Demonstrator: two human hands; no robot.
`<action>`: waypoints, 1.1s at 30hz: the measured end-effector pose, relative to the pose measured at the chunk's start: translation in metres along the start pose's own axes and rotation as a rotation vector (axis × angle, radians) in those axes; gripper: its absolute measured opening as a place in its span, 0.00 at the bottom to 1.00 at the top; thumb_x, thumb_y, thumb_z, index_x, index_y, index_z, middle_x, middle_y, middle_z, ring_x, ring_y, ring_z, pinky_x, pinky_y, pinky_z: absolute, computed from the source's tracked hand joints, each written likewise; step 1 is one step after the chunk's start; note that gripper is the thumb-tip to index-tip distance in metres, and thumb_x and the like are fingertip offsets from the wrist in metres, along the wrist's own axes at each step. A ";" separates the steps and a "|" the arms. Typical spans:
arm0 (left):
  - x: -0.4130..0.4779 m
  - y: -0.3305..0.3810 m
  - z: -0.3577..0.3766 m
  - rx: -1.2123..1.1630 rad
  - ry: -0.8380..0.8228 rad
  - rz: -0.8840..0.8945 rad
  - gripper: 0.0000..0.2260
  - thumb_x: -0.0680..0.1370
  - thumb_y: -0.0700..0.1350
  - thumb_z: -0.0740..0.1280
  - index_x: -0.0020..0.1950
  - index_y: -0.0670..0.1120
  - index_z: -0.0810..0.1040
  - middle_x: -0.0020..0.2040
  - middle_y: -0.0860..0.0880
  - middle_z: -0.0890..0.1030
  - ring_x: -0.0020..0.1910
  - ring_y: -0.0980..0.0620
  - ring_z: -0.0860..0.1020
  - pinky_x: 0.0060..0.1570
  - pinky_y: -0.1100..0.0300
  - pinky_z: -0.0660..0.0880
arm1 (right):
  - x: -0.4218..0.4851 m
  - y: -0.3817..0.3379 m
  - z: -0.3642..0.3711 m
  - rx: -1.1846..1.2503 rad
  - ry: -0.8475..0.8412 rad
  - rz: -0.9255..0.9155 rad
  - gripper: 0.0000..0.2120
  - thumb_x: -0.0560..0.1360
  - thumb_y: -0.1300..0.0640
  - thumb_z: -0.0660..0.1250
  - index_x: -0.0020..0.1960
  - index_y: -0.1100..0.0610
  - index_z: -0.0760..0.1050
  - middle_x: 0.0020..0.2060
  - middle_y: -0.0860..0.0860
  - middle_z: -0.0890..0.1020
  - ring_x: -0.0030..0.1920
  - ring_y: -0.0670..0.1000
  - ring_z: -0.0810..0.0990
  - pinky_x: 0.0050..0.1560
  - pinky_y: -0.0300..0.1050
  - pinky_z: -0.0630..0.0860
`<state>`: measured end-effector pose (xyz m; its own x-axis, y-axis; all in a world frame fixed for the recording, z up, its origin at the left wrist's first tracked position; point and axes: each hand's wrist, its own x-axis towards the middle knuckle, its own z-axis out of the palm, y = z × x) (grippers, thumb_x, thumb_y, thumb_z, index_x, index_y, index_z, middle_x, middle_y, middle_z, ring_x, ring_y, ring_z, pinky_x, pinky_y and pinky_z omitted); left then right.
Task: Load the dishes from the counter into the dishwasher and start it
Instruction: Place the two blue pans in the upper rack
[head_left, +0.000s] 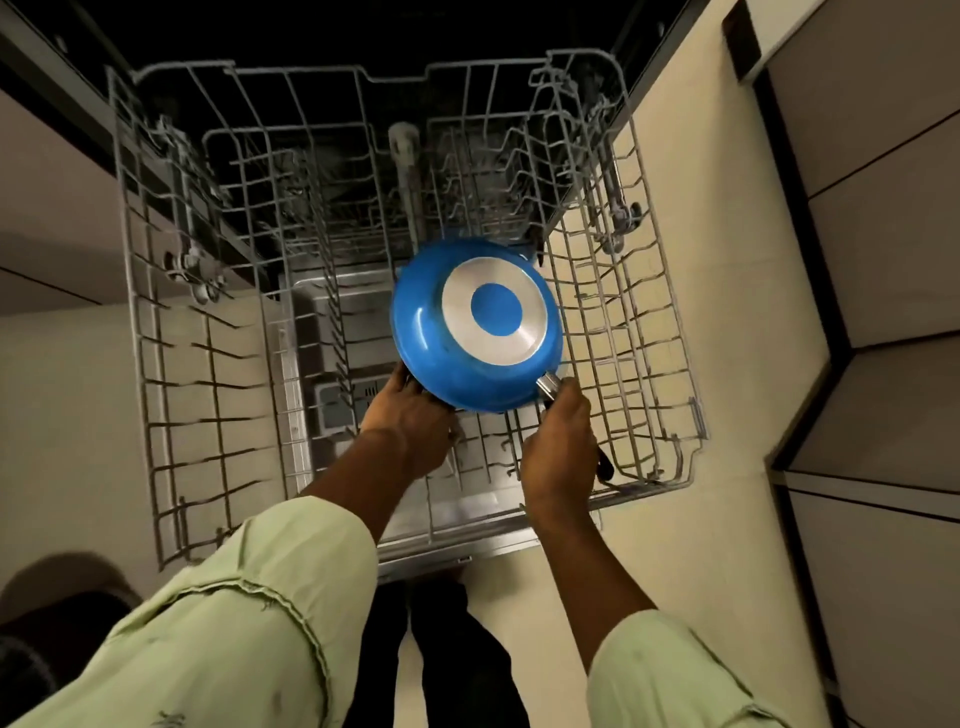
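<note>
A blue frying pan (467, 322) with a silver ring on its base is held upside down over the pulled-out grey wire dishwasher rack (156, 364). My right hand (558, 441) is closed around the pan's black handle. My left hand (413, 426) grips the pan's near rim from below. The rack holds no dishes that I can see. Beneath it the open dishwasher door (332, 332) shows through the wires, and the dark tub lies beyond.
Beige floor lies on both sides of the rack. Cabinet fronts (883, 260) stand at the right, and a counter edge runs along the left. My legs and feet are at the bottom centre. A dark object sits at the bottom left.
</note>
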<state>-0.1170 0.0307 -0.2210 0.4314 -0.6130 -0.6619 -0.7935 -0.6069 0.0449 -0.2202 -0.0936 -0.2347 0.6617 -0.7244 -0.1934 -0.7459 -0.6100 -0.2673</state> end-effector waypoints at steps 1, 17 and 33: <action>0.001 0.000 0.001 0.011 0.014 0.004 0.28 0.85 0.57 0.50 0.82 0.49 0.48 0.82 0.47 0.47 0.80 0.44 0.41 0.76 0.43 0.36 | 0.002 0.002 0.002 0.007 0.017 0.018 0.25 0.74 0.68 0.69 0.69 0.61 0.66 0.58 0.59 0.77 0.55 0.58 0.80 0.50 0.50 0.81; 0.004 0.006 -0.006 0.046 -0.073 -0.042 0.33 0.84 0.57 0.50 0.81 0.40 0.44 0.81 0.40 0.45 0.80 0.42 0.42 0.77 0.45 0.37 | 0.020 0.005 0.007 -0.017 0.134 0.130 0.18 0.76 0.68 0.65 0.65 0.62 0.69 0.55 0.60 0.78 0.54 0.59 0.80 0.48 0.49 0.77; 0.006 0.013 -0.004 0.009 -0.130 -0.072 0.38 0.82 0.62 0.53 0.80 0.41 0.40 0.81 0.40 0.42 0.80 0.42 0.41 0.77 0.47 0.38 | 0.032 0.026 -0.002 -0.095 -0.037 0.194 0.20 0.77 0.66 0.64 0.67 0.56 0.66 0.60 0.59 0.75 0.57 0.62 0.78 0.51 0.58 0.78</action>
<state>-0.1226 0.0171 -0.2214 0.4289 -0.4969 -0.7544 -0.7666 -0.6420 -0.0130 -0.2183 -0.1335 -0.2464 0.5061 -0.8200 -0.2673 -0.8622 -0.4892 -0.1315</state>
